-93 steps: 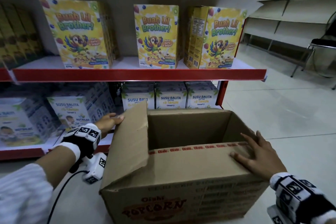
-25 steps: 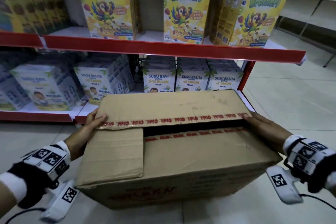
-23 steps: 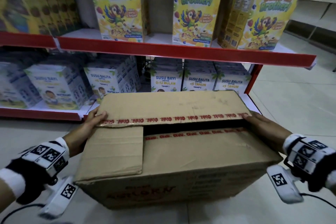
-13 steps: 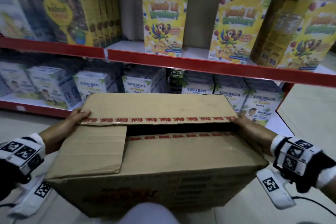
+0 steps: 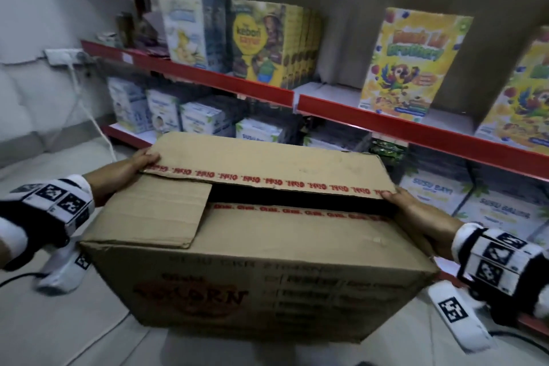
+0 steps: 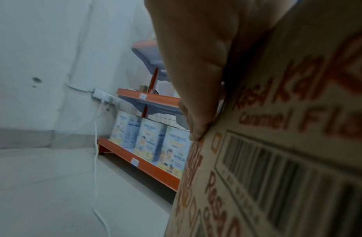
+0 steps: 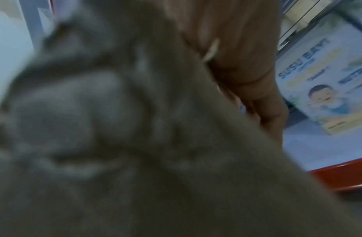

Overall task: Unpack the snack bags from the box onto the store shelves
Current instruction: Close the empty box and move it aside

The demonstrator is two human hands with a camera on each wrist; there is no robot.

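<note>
A brown cardboard popcorn box (image 5: 252,246) is held up in front of me between both hands. My left hand (image 5: 127,169) holds its left end, thumb on the top flap, fingers (image 6: 196,64) against the printed side of the box (image 6: 287,144). On the right end my right hand (image 5: 416,217) does the same, thumb at the flap's taped edge. The right wrist view shows that hand (image 7: 247,48) beside the blurred box wall (image 7: 135,144). The flaps are folded down with a dark slot between them. No snack bags are visible.
Red-edged store shelves (image 5: 386,122) run behind the box, with yellow cereal boxes (image 5: 410,65) above and pale milk cartons (image 5: 493,211) below. At the left a white wall carries a power strip (image 5: 62,55) with a cable (image 6: 96,160) hanging to the light floor.
The open box that stood on the floor now has its flaps folded down and is lifted. Over the last second I have turned left along the shelves with it; both hands keep their hold.
</note>
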